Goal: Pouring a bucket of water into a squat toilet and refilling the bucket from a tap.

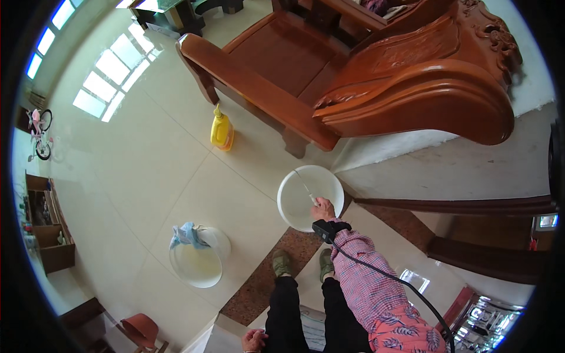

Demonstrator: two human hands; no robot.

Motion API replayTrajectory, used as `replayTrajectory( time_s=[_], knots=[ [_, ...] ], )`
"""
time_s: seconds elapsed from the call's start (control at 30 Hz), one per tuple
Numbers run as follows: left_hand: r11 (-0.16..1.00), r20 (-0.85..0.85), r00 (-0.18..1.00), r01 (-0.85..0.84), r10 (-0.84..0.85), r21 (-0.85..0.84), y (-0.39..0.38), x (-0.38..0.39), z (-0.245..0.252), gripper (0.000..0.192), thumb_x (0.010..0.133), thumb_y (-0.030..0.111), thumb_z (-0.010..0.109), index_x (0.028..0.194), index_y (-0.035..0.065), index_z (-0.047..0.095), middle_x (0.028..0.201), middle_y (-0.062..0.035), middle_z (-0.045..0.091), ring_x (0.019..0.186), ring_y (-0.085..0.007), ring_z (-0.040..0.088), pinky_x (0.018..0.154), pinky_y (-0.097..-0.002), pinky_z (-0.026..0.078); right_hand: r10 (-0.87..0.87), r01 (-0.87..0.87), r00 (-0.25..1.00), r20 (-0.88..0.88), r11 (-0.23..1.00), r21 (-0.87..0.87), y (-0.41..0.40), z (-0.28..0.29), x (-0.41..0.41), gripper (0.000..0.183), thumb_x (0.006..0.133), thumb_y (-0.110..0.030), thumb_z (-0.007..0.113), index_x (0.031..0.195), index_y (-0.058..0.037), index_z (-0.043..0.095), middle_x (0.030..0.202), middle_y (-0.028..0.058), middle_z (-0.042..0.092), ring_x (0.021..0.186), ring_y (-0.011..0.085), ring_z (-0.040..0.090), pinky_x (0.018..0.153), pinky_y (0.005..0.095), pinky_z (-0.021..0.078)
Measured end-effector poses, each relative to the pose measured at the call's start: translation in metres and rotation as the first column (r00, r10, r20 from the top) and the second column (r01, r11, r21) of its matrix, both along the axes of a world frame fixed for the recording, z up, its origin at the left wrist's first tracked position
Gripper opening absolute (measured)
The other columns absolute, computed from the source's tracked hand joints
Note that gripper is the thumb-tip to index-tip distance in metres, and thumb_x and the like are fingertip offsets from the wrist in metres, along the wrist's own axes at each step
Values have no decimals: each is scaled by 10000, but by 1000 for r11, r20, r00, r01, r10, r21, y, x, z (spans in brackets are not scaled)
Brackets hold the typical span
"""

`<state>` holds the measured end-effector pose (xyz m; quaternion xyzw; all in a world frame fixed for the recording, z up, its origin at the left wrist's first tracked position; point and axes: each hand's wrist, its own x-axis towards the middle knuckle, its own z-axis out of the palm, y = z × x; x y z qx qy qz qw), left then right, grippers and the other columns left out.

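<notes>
In my right hand is the white grip of a wire bail handle. That handle belongs to a round white bucket, which lies directly below the hand. My left hand hangs low at the bottom edge, by my left leg, with its fingers curled; whether it holds anything cannot be made out. A second white bucket stands on the tiles to the left, with cloudy, pale yellowish liquid in it. A light blue cloth drapes over its rim.
Ahead stands a carved wooden armchair; a yellow pump bottle is on the floor beside it. Door frames rise at right. A dark stone strip crosses the floor by my shoes. A black cable runs along my right sleeve.
</notes>
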<state>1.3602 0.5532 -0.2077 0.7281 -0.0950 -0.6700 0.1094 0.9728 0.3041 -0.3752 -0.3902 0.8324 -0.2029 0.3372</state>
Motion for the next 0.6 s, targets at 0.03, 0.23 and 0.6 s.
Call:
replayTrajectory(
  time_s=[0.03,0.23,0.6],
  knots=[
    [1000,9,1000,-25,26,-3,0,-1,0,201,786,194,546,818,-2,578,631,-63,564,421,-85,429,389,-201,318,-11,11,1000,11,1000,-19,-1,2,-3,242,652,-147,501,852,-20,554,782,191,572,736,341,547,651,377,436],
    [1000,24,999,25,-25,-9,-5,-1,-6,184,791,214,541,778,35,583,596,-35,554,394,-79,406,363,-205,297,-45,46,999,-29,998,49,9,4,-29,492,651,-188,510,1118,-54,438,1016,225,515,951,363,485,825,394,392],
    [973,-32,992,110,-119,-202,-11,1,-14,196,771,243,562,809,54,594,637,-20,573,456,-86,466,399,-215,350,-228,232,958,-173,973,-2,95,67,-15,276,672,-104,490,936,-42,539,848,184,574,827,326,547,718,402,440]
  ],
)
